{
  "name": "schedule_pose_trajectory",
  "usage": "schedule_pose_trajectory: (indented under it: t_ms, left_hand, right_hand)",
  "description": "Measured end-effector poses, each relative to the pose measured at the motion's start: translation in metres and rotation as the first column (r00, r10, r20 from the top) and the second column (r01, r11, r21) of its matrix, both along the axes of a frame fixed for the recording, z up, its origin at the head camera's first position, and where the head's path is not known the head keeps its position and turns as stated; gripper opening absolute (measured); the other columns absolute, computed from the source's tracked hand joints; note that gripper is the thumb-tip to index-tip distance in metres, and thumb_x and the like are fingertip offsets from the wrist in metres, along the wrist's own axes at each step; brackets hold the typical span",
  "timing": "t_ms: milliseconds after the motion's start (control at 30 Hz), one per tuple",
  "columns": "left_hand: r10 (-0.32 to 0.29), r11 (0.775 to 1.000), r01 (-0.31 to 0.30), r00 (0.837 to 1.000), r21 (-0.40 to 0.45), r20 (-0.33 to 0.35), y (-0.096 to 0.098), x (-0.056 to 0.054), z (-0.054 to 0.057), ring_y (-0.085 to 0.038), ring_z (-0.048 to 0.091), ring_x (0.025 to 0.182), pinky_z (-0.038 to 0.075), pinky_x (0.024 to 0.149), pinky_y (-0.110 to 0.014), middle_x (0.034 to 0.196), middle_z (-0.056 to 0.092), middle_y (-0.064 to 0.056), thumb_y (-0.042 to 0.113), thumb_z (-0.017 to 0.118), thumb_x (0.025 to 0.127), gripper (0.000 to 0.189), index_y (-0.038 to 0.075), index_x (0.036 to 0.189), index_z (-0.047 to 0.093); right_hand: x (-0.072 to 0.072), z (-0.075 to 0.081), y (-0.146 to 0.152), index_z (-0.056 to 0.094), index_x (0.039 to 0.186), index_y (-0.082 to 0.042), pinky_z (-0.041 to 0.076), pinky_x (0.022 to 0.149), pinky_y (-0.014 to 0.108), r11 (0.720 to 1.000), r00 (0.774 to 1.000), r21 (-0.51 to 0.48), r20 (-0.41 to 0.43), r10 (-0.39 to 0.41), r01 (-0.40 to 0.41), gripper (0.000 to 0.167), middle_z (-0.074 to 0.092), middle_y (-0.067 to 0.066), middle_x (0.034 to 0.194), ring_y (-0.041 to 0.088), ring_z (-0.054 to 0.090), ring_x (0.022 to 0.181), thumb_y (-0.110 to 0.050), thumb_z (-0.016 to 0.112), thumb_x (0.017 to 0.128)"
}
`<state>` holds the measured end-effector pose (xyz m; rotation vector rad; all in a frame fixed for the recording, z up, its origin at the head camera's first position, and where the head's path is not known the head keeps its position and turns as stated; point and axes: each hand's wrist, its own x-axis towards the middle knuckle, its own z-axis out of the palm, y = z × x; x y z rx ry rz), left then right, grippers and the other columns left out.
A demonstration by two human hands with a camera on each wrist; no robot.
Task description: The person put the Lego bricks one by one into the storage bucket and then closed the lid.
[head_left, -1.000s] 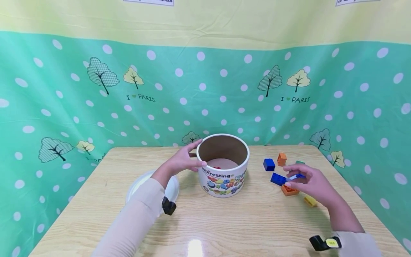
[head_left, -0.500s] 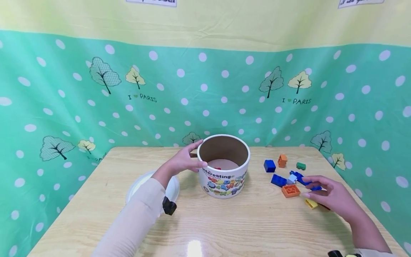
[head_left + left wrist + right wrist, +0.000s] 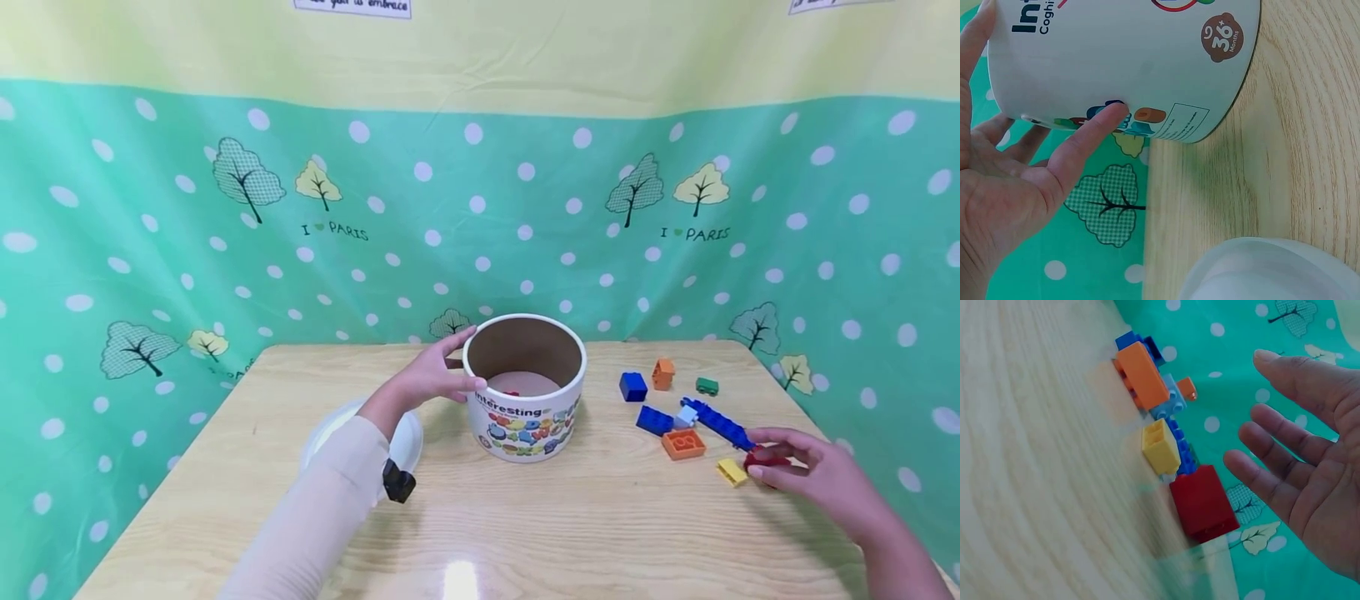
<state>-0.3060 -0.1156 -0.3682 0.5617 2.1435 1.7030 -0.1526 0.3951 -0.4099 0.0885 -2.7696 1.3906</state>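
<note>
My left hand [image 3: 435, 372] holds the near left side of a white round bucket [image 3: 523, 429] printed with colourful letters, thumb at the rim and other fingers along the outer wall. In the left wrist view, one finger [image 3: 1088, 134] lies straight against the bucket's printed side. A little red shows inside the bucket. Over at the right, my right hand [image 3: 817, 475] is at a red toy brick [image 3: 765, 460], partly covering it in the head view. The right wrist view has the fingers loosely extended beside the red brick [image 3: 1204, 505], palm visible with nothing in it.
Several toy bricks lie right of the bucket: blue [image 3: 633, 387], orange [image 3: 683, 444], yellow [image 3: 732, 472], light blue [image 3: 686, 417], a long blue piece [image 3: 718, 425] and a small green one [image 3: 707, 386]. A white round lid [image 3: 407, 446] lies partly under the left forearm.
My right hand has moved right and toward me, from above the blue and orange bricks to the red brick. My left hand stays on the bucket.
</note>
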Motion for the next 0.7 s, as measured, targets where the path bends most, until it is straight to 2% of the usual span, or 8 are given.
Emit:
schedule_pose_trajectory:
  t_ms: [167, 333, 533, 700]
  left_hand:
    - [-0.011, 1.000, 0.011, 1.000, -0.006, -0.002, 0.000, 0.001, 0.000, -0.047, 0.038, 0.133, 0.056, 0.083, -0.052, 0.156, 0.026, -0.018, 0.020, 0.083, 0.079, 0.099, 0.023, 0.156, 0.022]
    - [-0.010, 1.000, 0.010, 1.000, -0.005, -0.009, -0.003, 0.002, -0.002, -0.048, 0.040, 0.131, 0.057, 0.080, -0.050, 0.155, 0.028, -0.019, 0.020, 0.083, 0.078, 0.099, 0.022, 0.156, 0.022]
    - [-0.013, 1.000, 0.013, 1.000, -0.006, -0.022, -0.003, 0.001, -0.002, -0.047, 0.040, 0.131, 0.058, 0.079, -0.049, 0.155, 0.027, -0.018, 0.024, 0.084, 0.078, 0.100, 0.022, 0.156, 0.022]
    - [-0.015, 1.000, 0.015, 1.000, 0.001, -0.011, -0.002, 0.001, -0.002, -0.047, 0.039, 0.132, 0.057, 0.080, -0.051, 0.156, 0.027, -0.017, 0.021, 0.084, 0.078, 0.099, 0.023, 0.156, 0.023]
  right_hand:
    - [0.002, -0.005, 0.000, 0.054, 0.129, 0.007, 0.057, 0.071, 0.025, 0.999, 1.000, 0.031, 0.025, -0.007, 0.006, 0.055, 0.069, 0.016, 0.108, 0.003, 0.064, 0.088, -0.019, 0.075, 0.086]
    - [0.001, -0.012, -0.002, 0.056, 0.129, 0.007, 0.057, 0.071, 0.025, 0.999, 0.998, 0.033, 0.053, 0.019, -0.021, 0.055, 0.066, 0.019, 0.111, 0.006, 0.063, 0.088, -0.015, 0.077, 0.084]
    - [-0.003, -0.013, 0.000, 0.057, 0.128, 0.006, 0.056, 0.070, 0.025, 0.995, 0.994, 0.100, 0.105, 0.009, -0.019, 0.054, 0.065, 0.016, 0.112, 0.007, 0.062, 0.086, -0.018, 0.077, 0.084]
    - [-0.005, -0.017, 0.000, 0.056, 0.129, 0.007, 0.056, 0.071, 0.025, 0.994, 0.993, 0.097, 0.117, 0.029, -0.040, 0.058, 0.064, 0.017, 0.113, 0.010, 0.062, 0.088, -0.020, 0.078, 0.083]
